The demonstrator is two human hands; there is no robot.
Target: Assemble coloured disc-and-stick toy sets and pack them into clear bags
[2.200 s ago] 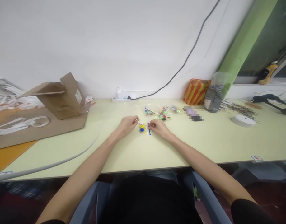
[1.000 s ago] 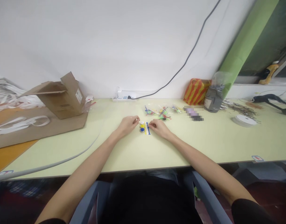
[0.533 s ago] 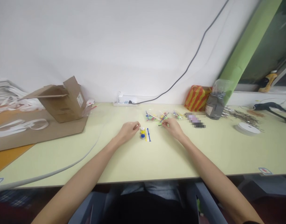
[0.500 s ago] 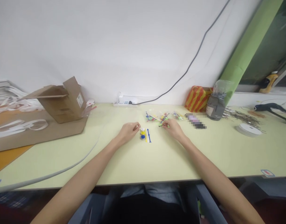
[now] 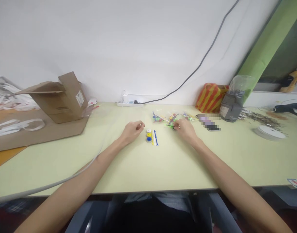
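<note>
My left hand [image 5: 133,131] rests on the table with its fingers curled and thumb against them; I cannot make out what, if anything, is between them. Just right of it lie a white round piece [image 5: 148,131], a yellow round piece [image 5: 149,134] and a blue round piece [image 5: 149,139] in a column. Beside these are a yellow stick [image 5: 152,138], a white stick and a blue stick [image 5: 156,138] with pointed ends. My right hand [image 5: 185,130] pinches a thin dark stick [image 5: 170,125], at the edge of small clear bags [image 5: 160,117] of colourful plastic parts.
An open cardboard box [image 5: 58,103] stands at the left. Along the wall is a power strip [image 5: 130,103] with a dark cable. On the right are a partly blurred phone [image 5: 208,123], a striped bag [image 5: 210,98], a grey container [image 5: 230,108] and a white spool [image 5: 269,132].
The view has shifted slightly, moving right-side things further right. My right hand stays pinched on the dark stick beside the bags; my left hand sits a little further from the round pieces.
</note>
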